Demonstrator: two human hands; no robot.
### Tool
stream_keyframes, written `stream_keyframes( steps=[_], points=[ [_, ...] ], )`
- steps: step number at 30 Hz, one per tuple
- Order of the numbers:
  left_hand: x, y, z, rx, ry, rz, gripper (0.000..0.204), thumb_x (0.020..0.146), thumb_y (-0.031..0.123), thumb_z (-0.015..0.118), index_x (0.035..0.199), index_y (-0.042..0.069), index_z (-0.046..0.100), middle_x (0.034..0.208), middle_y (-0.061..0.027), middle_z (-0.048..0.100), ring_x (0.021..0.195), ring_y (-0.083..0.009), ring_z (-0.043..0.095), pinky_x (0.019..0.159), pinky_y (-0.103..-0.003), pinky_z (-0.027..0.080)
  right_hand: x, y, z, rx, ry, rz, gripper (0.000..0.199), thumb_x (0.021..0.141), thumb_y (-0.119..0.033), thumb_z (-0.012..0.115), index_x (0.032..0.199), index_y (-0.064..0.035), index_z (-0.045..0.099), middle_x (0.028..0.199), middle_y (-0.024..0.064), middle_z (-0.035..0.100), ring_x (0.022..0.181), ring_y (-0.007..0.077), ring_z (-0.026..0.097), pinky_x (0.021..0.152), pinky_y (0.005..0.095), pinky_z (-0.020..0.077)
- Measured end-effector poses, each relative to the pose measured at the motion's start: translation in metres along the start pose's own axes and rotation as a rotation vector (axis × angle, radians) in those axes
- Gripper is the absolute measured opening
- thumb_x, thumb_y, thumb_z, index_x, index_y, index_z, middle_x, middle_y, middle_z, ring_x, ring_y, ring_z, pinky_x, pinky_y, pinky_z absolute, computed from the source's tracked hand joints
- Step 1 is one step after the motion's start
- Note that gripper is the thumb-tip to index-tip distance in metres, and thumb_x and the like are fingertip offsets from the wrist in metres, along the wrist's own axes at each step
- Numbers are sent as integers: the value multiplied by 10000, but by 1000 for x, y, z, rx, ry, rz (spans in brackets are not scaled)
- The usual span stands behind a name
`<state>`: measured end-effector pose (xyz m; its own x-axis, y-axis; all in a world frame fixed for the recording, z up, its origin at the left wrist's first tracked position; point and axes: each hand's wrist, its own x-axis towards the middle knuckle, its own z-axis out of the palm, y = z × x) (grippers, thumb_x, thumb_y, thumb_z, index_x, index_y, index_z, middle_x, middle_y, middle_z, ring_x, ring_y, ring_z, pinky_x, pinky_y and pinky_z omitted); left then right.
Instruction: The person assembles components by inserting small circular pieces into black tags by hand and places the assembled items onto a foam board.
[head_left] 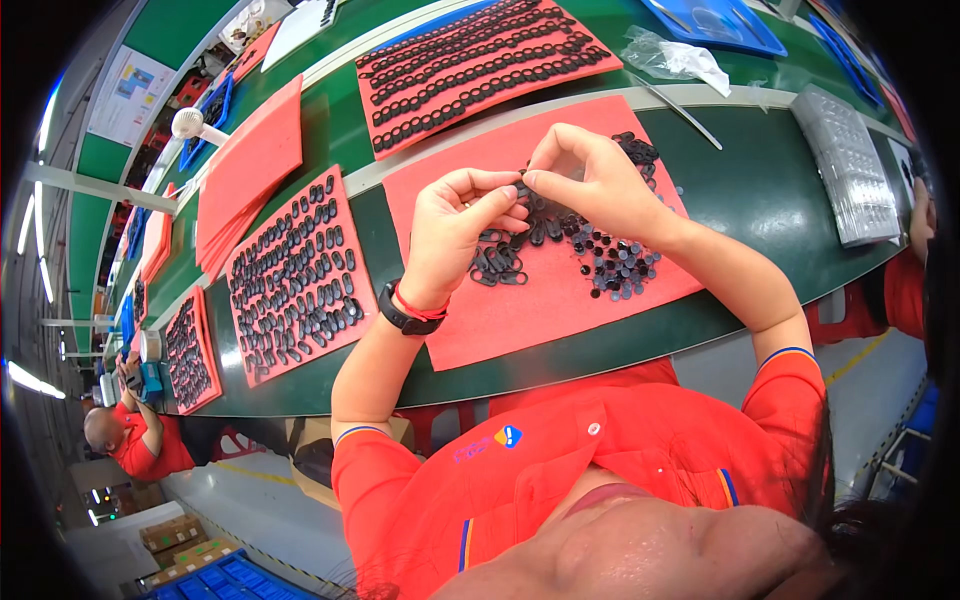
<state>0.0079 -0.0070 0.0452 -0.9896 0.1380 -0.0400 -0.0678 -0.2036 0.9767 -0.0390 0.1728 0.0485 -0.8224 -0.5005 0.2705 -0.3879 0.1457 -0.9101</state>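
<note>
One small black part [522,184] is pinched between the fingertips of both hands, held above a red mat [560,290]; its long axis cannot be told, being mostly hidden. Left hand [455,235] and right hand [590,185] are brought together, clamped on it. Loose black loops and discs [570,245] are heaped just below. The green bench [770,190] carries the mat.
</note>
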Motion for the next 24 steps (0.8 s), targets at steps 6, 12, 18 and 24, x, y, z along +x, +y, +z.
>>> stream_keyframes(
  steps=[6,12,18,24],
  points=[
    [0,0,1,5,-4,11,166,833,25,560,981,-49,578,841,-99,625,702,-127,624,646,-228,522,0,3,1,7,-6,10,149,800,-168,610,805,-35,544,739,-6,563,666,43,500,569,201,402],
    [0,-2,1,2,3,5,157,833,29,564,969,-47,579,839,-99,626,704,-128,624,642,-229,522,-1,4,2,-18,9,-15,149,800,-163,608,801,-28,543,745,6,567,667,64,514,593,222,415],
    [1,-5,0,-15,7,11,154,821,37,590,947,-51,581,808,-100,624,676,-121,616,602,-224,522,-3,6,6,-53,54,-83,136,791,-141,605,793,-21,540,749,34,557,669,98,532,606,242,425],
    [0,-7,1,-6,12,13,150,818,35,593,942,-49,581,805,-94,621,668,-114,610,596,-224,524,-5,2,7,-48,61,-71,125,786,-126,599,787,-20,532,751,44,552,671,114,534,614,254,429]
  ],
)
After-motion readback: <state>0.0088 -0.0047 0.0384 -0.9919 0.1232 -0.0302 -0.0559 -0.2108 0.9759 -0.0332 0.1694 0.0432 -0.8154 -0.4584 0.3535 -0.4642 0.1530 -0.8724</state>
